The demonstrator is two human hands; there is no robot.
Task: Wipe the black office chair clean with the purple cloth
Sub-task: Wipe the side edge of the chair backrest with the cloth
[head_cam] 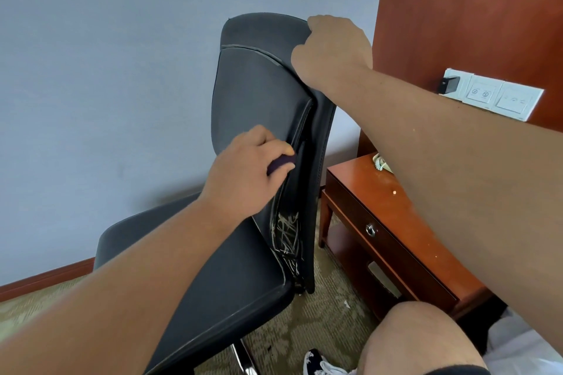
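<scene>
Wooden nightstand just beside black office chair

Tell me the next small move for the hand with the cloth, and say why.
Probably slide the left hand down the backrest's side edge, pressing the purple cloth along it. The cloth sits mid-height on the black office chair, the cracked, worn patch lies just below, and the right hand already grips the backrest's top to steady it.

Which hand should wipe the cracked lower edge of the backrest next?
Left. The left hand already holds the purple cloth just above it; the right hand grips the chair top.
</scene>
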